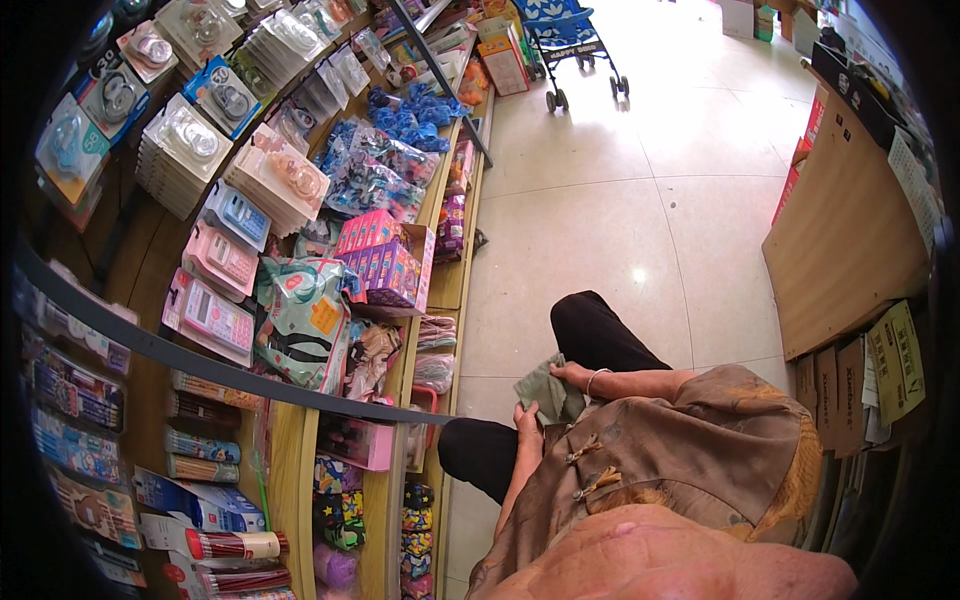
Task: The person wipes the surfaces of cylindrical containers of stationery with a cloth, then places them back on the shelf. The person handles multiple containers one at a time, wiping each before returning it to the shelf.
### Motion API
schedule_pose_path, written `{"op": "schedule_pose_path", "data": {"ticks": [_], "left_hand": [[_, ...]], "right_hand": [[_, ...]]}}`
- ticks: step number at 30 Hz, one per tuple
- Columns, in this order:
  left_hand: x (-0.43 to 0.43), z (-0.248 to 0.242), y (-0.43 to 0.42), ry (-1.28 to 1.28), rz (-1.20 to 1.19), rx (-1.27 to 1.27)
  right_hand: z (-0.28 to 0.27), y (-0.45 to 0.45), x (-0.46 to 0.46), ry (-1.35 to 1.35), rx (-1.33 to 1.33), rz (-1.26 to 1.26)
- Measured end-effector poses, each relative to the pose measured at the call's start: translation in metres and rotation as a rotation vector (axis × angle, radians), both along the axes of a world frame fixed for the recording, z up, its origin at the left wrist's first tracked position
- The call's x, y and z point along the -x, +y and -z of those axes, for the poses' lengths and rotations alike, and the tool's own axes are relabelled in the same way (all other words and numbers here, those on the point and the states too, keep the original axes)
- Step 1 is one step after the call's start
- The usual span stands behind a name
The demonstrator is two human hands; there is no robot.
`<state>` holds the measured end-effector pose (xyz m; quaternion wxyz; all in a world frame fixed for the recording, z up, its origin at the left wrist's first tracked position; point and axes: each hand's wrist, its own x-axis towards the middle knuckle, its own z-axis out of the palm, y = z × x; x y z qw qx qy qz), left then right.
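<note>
A grey-green cloth (547, 391) is bunched over my lap, between my two black-trousered knees. My right hand (574, 375), with a pale bangle at its wrist, pinches the cloth's upper edge. At its lower left side, my left hand (528, 421) grips the same cloth, thumb on top. Part of the cloth is hidden behind the fingers and my brown patterned top (645, 457).
Close on my left stand wooden shelves with a metal bar (247, 382), carrying calculators (217, 315), pencils (236, 545), bagged goods and small boxes (382, 270). A blue stroller (574, 45) stands ahead on the tiled floor. On the right are a wooden counter (847, 232) and cartons (851, 394).
</note>
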<state>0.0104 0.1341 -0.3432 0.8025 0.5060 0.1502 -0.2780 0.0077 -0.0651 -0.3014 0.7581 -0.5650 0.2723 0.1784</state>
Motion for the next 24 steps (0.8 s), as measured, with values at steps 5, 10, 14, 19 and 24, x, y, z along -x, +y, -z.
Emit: {"op": "schedule_pose_path", "data": {"ticks": [5, 10, 14, 19, 24], "left_hand": [[-0.001, -0.005, 0.009, -0.125, 0.069, 0.065], [-0.008, 0.007, 0.016, -0.026, 0.086, 0.192], [-0.009, 0.015, 0.020, 0.090, 0.141, 0.205], [-0.001, 0.003, 0.014, -0.099, 0.012, 0.003], [0.003, -0.018, -0.002, -0.400, -0.144, -0.356]], "right_hand": [[-0.015, -0.004, -0.001, 0.106, -0.114, 0.092], [-0.023, -0.008, -0.001, 0.140, -0.237, 0.088], [-0.024, -0.009, 0.000, 0.198, -0.192, 0.074], [-0.018, -0.007, -0.002, 0.173, -0.195, 0.050], [-0.016, -0.006, -0.002, 0.225, -0.136, 0.010]]}}
